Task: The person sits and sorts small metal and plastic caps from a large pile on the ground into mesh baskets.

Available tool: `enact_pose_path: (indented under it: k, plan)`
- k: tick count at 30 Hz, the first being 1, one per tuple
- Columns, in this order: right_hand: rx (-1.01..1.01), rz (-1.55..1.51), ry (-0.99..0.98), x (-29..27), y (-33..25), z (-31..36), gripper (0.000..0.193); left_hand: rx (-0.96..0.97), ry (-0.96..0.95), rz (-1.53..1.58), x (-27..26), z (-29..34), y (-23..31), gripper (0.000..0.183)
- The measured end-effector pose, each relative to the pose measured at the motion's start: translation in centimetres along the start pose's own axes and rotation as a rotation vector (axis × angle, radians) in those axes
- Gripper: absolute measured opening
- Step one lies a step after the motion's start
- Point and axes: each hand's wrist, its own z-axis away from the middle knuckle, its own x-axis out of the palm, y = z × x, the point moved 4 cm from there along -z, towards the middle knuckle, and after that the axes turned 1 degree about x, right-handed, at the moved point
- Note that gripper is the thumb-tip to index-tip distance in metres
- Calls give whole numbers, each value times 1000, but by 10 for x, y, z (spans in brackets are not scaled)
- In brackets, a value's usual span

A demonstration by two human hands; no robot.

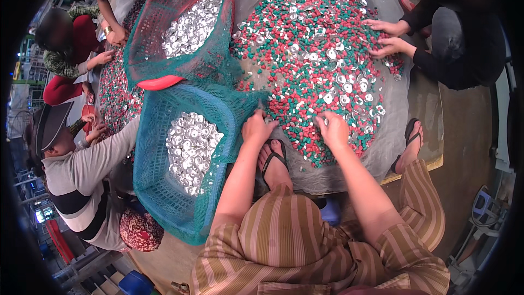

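A wide pile of small red and green pieces mixed with shiny silver discs spreads over a pale mesh sheet. My left hand is at the pile's near left edge, beside the netting of the blue basket, its fingers curled together; what they hold is hard to see. Over the near middle of the pile is my right hand, thumb and fingertips pinched, perhaps on a small pale piece too small to name. Left of me, a blue basket lined with green netting contains a heap of silver discs.
Beyond it stands a red basket with green netting and more discs. Another person's hands reach into the pile from the right. Several people work at a second pile on the left. My sandalled feet flank the near pile.
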Motion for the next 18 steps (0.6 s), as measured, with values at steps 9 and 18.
enact_pose_path:
  k: [9,18]
  plan:
    - [210,18,-260,2,12,-2,15,91,-269,591,18,-2,-4,19]
    - [54,-561,-247,6,-36,-17,12,-63,-798,1708,44,16,44,15]
